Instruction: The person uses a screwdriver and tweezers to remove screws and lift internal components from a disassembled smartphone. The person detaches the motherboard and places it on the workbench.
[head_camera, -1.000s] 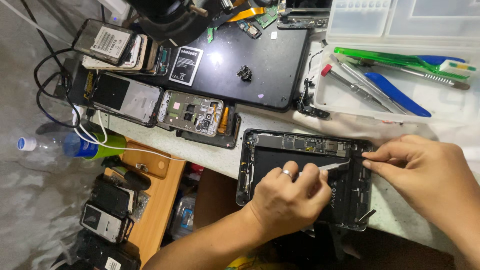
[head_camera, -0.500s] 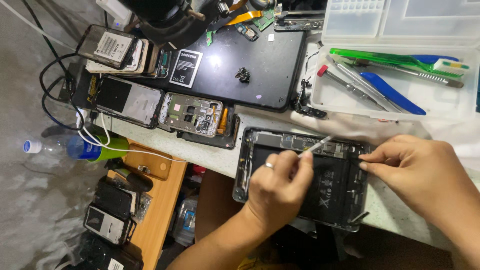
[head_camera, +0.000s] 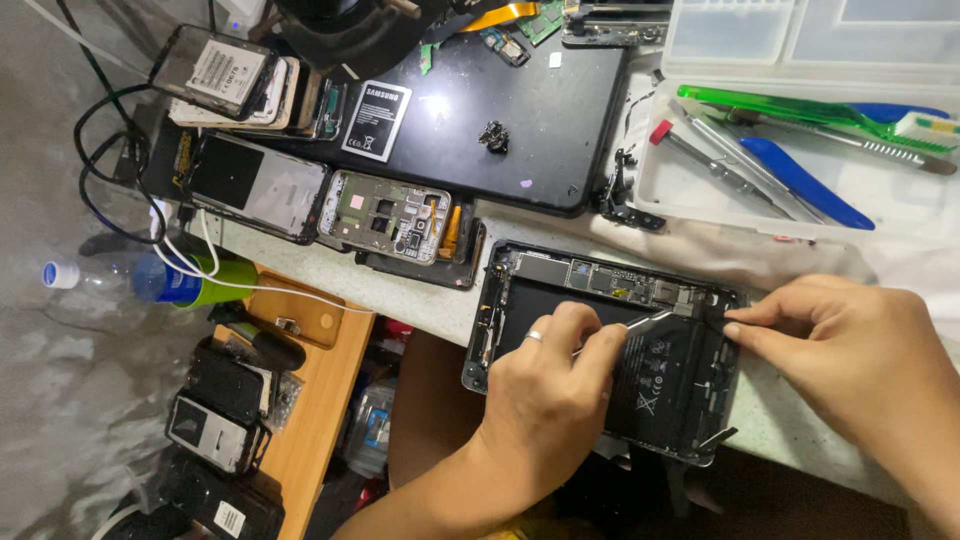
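Note:
An opened tablet (head_camera: 520, 285) lies at the table's front edge, its black battery and circuit boards exposed. My left hand (head_camera: 555, 390), with a ring on one finger, rests on the tablet and grips metal tweezers (head_camera: 640, 325) whose tips point right toward the upper board. My right hand (head_camera: 860, 365) comes in from the right, its fingertips pinching a small part at the tablet's upper right corner, just beside the tweezer tips.
A black tablet back (head_camera: 540, 120) lies behind, with a loose battery (head_camera: 372, 120) and small parts on it. Opened phones (head_camera: 395, 215) sit at the left. A white tray (head_camera: 690, 190) holds tools at the right. A bottle (head_camera: 150, 280) and several phones (head_camera: 215, 425) lie below.
The tweezers in my left hand have swung from pointing at the tablet's top edge to lie flatter, tips now meeting my right fingertips. The view has shifted slightly.

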